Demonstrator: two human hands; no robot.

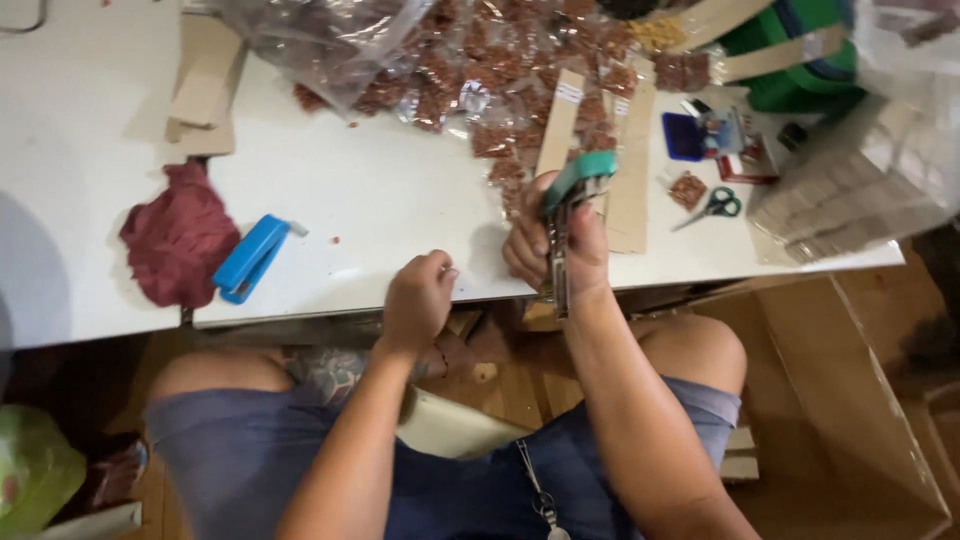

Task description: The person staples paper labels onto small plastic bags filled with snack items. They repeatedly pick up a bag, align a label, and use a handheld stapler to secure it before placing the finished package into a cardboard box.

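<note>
My hands at the table

My right hand (555,250) squeezed a green stapler (575,180). My left hand (418,295) was curled shut, holding nothing I could see, blue stapler (250,258) off to its left.

A bare stretch of white tabletop (380,190) lies ahead of the left hand (418,298), between the blue stapler (250,258) on the left and the cardboard strips (628,165) on the right. Left of the stapler a crumpled dark red cloth (178,240) blocks the way. The far edge is walled by heaped clear bags of reddish-brown snack packets (470,60). The right hand (555,245), its grip wrapped around a teal stapler (575,180), fills the gap beside the strips. Farther right, scissors (712,206), small cards and a plastic-wrapped stack (850,195) crowd the surface.
</note>
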